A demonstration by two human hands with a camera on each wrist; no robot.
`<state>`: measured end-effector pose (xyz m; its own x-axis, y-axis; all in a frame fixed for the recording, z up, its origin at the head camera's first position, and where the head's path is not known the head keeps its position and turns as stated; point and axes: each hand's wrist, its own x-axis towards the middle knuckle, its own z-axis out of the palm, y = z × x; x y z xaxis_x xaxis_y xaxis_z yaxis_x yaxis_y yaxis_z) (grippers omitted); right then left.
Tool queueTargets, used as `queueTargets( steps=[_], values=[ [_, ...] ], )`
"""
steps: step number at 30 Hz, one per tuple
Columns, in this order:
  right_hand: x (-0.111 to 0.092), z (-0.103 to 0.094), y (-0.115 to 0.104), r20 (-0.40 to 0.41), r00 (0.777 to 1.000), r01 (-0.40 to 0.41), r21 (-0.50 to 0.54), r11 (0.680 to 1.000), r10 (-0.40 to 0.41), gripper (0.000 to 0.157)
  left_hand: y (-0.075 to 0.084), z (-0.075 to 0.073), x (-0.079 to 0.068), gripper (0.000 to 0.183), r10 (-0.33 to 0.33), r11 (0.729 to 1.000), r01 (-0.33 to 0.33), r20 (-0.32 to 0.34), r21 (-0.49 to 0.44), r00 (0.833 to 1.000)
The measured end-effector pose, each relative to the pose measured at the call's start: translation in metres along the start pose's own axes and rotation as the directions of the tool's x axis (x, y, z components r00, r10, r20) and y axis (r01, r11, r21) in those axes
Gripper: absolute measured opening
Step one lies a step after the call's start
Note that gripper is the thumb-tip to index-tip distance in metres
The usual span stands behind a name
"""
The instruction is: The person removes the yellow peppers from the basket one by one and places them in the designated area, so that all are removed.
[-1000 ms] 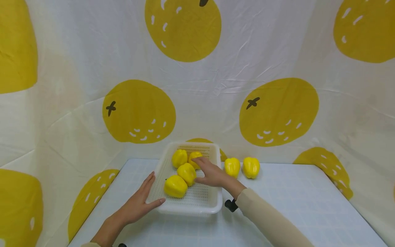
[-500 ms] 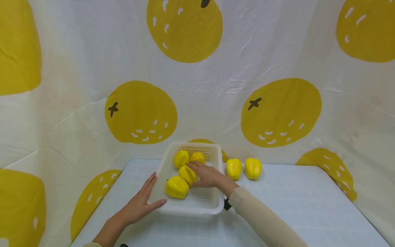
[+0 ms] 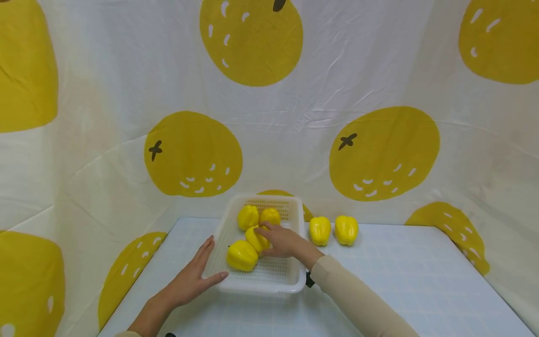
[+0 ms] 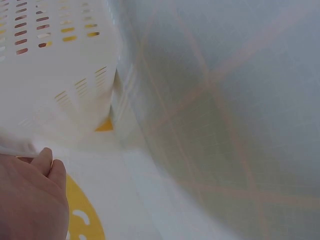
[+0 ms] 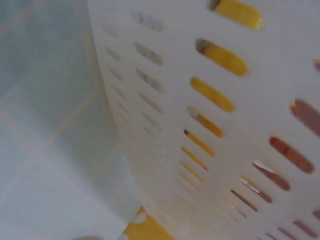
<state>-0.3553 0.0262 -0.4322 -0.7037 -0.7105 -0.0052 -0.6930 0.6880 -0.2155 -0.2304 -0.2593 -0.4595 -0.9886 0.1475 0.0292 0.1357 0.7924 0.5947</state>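
Note:
A white plastic basket (image 3: 275, 281) with slotted walls stands near the middle of the table in the head view. Several yellow bell peppers lie inside it. With thumb and fingers, my right hand (image 3: 282, 241) grips the middle bell pepper (image 3: 256, 238) from its right side. Another bell pepper (image 3: 242, 256) lies just nearer, and two more, including one bell pepper (image 3: 248, 217), sit at the back. My left hand (image 3: 191, 278) rests at the basket's near left corner, fingers straight and thumb spread. Only the slotted wall (image 5: 165, 100) and patches behind it show in the right wrist view.
Two bell peppers stand on the table right of the basket: one bell pepper (image 3: 320, 230) close to it, another bell pepper (image 3: 346, 230) farther right. A pale blue checked cloth (image 3: 404, 271) covers the table. Behind hangs a white curtain (image 3: 286, 117) printed with large yellow fruit.
My right hand has moved slightly left and down from the back right pepper onto the middle one and closed around it. The left hand stays at the basket's corner.

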Motion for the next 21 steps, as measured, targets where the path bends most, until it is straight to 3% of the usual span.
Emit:
queueTargets(
  steps=[7, 15, 21],
  values=[
    [0.0015, 0.0026, -0.0002, -0.027, 1.0, 0.004, -0.008, 1.0, -0.004, 0.071, -0.0004, 0.0004, -0.0017, 0.108, 0.016, 1.0, -0.016, -0.001, -0.01, 1.0],
    [0.001, 0.0017, 0.0006, -0.058, 0.998, -0.007, 0.081, 0.997, 0.011, 0.046, 0.0002, -0.0009, -0.0035, 0.111, 0.039, 0.999, -0.039, -0.009, -0.001, 0.999],
    [0.0, -0.0001, 0.0023, -0.081, 0.997, 0.007, 0.134, 0.991, 0.004, 0.049, 0.0013, -0.0011, -0.0034, 0.109, 0.05, 0.999, -0.05, -0.011, 0.002, 0.999]
  ],
)
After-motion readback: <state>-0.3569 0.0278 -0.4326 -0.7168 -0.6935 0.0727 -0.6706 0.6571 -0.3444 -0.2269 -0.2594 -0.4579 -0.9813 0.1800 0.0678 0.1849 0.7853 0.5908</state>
